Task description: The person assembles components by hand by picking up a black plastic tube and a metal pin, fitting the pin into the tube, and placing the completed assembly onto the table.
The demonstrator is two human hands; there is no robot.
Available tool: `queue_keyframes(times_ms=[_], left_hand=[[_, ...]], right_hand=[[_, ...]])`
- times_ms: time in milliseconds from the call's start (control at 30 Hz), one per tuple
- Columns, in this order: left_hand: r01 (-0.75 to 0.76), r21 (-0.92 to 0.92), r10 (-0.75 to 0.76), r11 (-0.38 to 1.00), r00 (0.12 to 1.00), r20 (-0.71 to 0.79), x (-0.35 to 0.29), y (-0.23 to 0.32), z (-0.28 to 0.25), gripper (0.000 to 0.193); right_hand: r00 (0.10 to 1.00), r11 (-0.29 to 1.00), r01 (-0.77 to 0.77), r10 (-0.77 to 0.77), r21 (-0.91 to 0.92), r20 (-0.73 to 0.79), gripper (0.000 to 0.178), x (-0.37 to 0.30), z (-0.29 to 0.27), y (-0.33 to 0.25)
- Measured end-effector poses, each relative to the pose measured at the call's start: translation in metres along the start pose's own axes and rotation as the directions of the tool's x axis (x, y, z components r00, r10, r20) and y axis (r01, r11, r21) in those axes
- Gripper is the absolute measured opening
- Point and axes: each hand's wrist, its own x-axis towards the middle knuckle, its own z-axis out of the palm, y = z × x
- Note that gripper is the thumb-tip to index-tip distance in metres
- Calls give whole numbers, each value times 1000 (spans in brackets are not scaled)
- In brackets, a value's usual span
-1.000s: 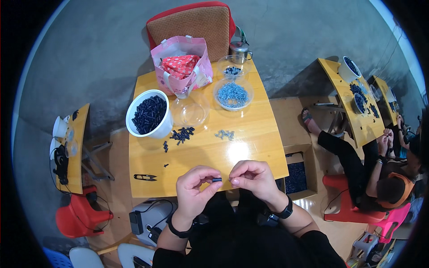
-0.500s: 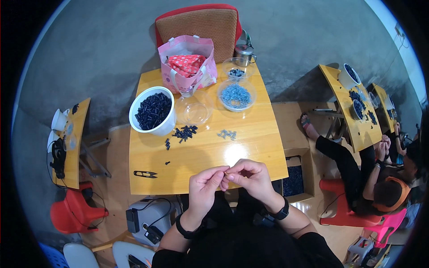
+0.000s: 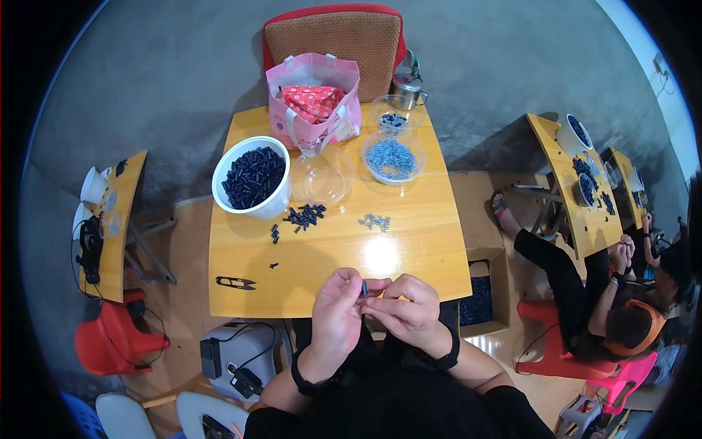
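Over the front edge of the wooden table, my left hand (image 3: 338,311) pinches a small dark cylindrical piece (image 3: 364,288) between thumb and fingers. Against it, my right hand (image 3: 411,311) is closed, its fingertips pressed together; anything between them is too small to make out. Similar dark pieces (image 3: 304,216) lie in a loose pile, and a single one (image 3: 274,265) rests nearer to me. Small clear pieces (image 3: 375,222) are scattered to the right of the pile. Thread snips (image 3: 235,283) lie at the table's front left.
A white tub (image 3: 223,194) full of dark pieces stands left, beside a clear plastic container (image 3: 322,183). Further back are a bowl of pale blue pieces (image 3: 391,159), a pink bag (image 3: 322,128) and a metal mug (image 3: 407,86). A person (image 3: 621,307) sits at another table on the right.
My left hand has turned more upright, and the dark piece now shows between its fingers. The right hand has shifted slightly down and left. The whole view has moved a little.
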Motion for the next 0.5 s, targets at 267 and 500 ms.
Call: queue_keyframes(times_ms=[267,500], left_hand=[[-6,5,6,1000,1000,10,-3,-3,3,16],[-65,116,65,991,998,9,-5,-4,1,13]], right_hand=[[987,976,142,-152,-165,-52,22,6,2,-1],[997,993,56,-62,-103,-51,26,1,-3,2]])
